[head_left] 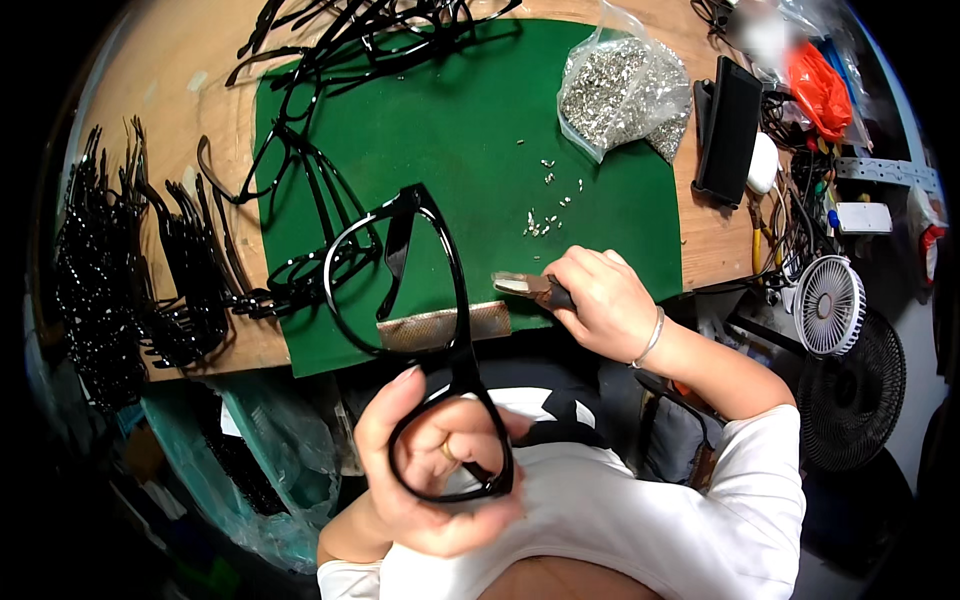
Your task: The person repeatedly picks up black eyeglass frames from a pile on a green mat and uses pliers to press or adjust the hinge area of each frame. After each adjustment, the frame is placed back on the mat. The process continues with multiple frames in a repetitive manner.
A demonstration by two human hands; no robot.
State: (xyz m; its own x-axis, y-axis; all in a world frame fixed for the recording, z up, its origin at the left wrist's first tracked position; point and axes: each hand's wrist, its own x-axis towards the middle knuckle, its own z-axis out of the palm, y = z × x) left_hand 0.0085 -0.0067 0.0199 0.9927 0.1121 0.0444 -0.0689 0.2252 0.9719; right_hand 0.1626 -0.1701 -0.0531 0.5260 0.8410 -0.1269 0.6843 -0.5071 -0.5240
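Note:
A glossy black glasses frame [464, 368] is raised close to the camera in my left hand [420, 520], which grips its nearer rim with curled fingers. The lens openings look empty, and one folded-in temple hangs from the far end. To the right, my right hand [610, 305] is wrapped round a pair of pliers [540, 288], whose jaws point left above the mat's front edge. The pliers and the frame are apart. Beneath the frame, a textured tan strip [490, 321] lies along the near edge of the green mat [450, 130]. Small silvery metal pieces [540, 225] are scattered beyond the pliers.
At the back right sits a clear bag [625, 90] of tiny metal parts. Black frames [390, 35] pile up at the back, with more frames [310, 265] at mid-left. Black bundles [95, 270] stand far left. A phone [728, 130], cables and a white fan [828, 305] are right.

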